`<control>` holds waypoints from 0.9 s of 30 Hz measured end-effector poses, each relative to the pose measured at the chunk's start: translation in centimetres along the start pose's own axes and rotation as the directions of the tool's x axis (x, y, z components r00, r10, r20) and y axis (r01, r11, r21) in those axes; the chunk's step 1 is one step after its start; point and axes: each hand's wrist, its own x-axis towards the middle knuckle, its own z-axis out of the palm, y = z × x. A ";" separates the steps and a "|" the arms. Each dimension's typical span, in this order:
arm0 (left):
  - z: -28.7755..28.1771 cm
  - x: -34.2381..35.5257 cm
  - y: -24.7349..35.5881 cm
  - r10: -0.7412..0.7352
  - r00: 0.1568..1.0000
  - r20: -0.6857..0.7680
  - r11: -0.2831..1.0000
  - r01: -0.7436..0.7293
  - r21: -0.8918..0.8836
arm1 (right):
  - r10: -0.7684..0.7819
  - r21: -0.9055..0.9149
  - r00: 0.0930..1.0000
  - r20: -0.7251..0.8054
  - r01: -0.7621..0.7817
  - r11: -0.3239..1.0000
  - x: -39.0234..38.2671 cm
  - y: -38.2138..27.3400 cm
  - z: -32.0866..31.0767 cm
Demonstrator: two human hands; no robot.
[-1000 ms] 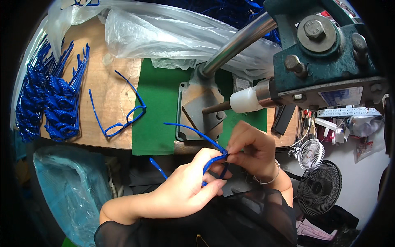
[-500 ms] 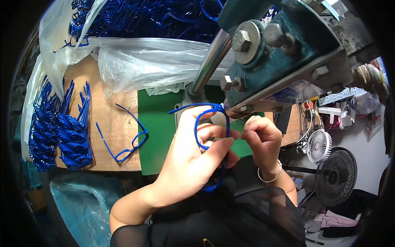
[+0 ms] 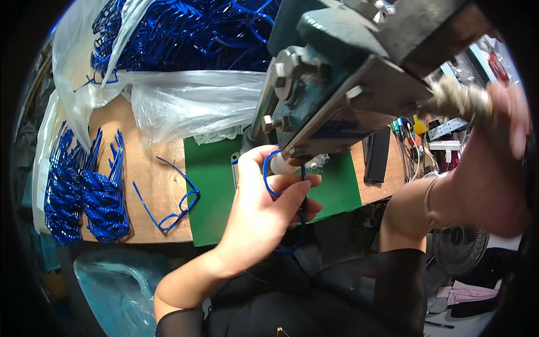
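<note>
Fingers [image 3: 292, 188] of the left hand [image 3: 261, 216] curl narrowly around a blue plastic eyeglass frame [image 3: 275, 182], holding it up under the nose of the press [image 3: 337, 84]. The frame's front loop sits against a white cylindrical tip [image 3: 278, 164] at the bottom of the machine, and one blue temple arm [image 3: 300, 236] hangs down past the palm toward six o'clock. At about three o'clock from the frame, the right hand [image 3: 494, 163] is raised close to the camera and blurred; it is wrapped around the metal lever handle [image 3: 457, 101] of the press, fingers closed on it. A thin bracelet [image 3: 428, 196] rings that wrist.

Directly beneath the frame lies a green mat [image 3: 210, 185] on a wooden workbench [image 3: 151, 168]. At nine o'clock from the frame, well apart from it, a second blue eyeglass frame [image 3: 174, 205] lies open on the wood, partly touching the mat's edge. Farther out at nine o'clock, rows of blue frames [image 3: 84, 196] are stacked near the bench's left edge. At eleven to twelve o'clock a clear plastic bag [image 3: 191, 106] holds a heap of more blue frames [image 3: 185, 33]. At four o'clock, below the bench, stands a small black fan [image 3: 460, 247]. A black rectangular block [image 3: 377, 154] rests on the bench at two o'clock.
</note>
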 end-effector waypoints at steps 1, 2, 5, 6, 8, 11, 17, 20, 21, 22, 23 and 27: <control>0.1 0.0 -0.1 0.018 1.000 0.001 1.000 -0.018 -0.013 | 0.016 -0.002 1.000 0.008 -0.016 1.000 -1.0 0.0 0.2; 0.2 -0.1 -0.2 0.036 0.999 0.002 0.999 -0.036 -0.026 | 0.026 -0.010 1.000 0.013 -0.026 1.000 -2.0 -0.1 0.4; 0.8 0.4 -0.5 0.117 0.993 -0.010 0.993 -0.117 -0.012 | 0.039 -0.060 0.997 0.059 -0.035 0.998 -4.3 -1.1 1.0; 0.8 0.3 -0.6 0.129 0.992 -0.018 0.992 -0.128 0.019 | 0.039 -0.084 0.996 0.085 -0.032 0.996 -4.8 -1.4 1.1; 0.8 0.4 -1.0 0.169 0.985 -0.013 0.984 -0.168 0.057 | 0.033 -0.130 0.990 0.136 -0.015 0.991 -6.0 -1.8 1.2; 0.8 0.2 -0.7 0.161 0.987 -0.018 0.985 -0.159 0.062 | 0.019 -0.116 0.981 0.191 0.004 0.993 -6.3 -2.1 1.3; -0.1 0.4 0.3 0.074 0.996 0.057 0.997 -0.073 -0.028 | 0.165 -0.088 0.977 0.132 -0.154 0.984 -2.3 -2.6 -0.1; -1.4 -0.3 0.1 0.092 0.993 0.068 0.994 -0.088 -0.069 | 0.099 -0.067 0.987 -0.128 -0.108 0.992 -2.4 -0.5 0.4; -2.3 -0.8 -0.2 0.083 0.992 0.097 0.989 -0.070 -0.129 | 0.071 -0.151 0.981 -0.183 -0.099 0.984 -3.9 0.6 0.4; -2.6 -1.3 -0.3 0.048 0.997 0.064 0.988 -0.038 -0.152 | 0.067 -0.304 0.974 -0.215 -0.132 0.943 -6.0 1.7 0.3; -3.1 -2.1 -0.3 0.021 1.000 -0.008 0.985 -0.022 -0.169 | 0.171 -0.517 0.972 -0.159 -0.230 0.824 -9.4 3.6 0.4; -3.5 -2.5 0.0 -0.058 0.997 0.059 0.955 0.072 -0.288 | 0.832 -0.460 0.533 -0.153 -0.784 0.417 -25.5 8.6 0.4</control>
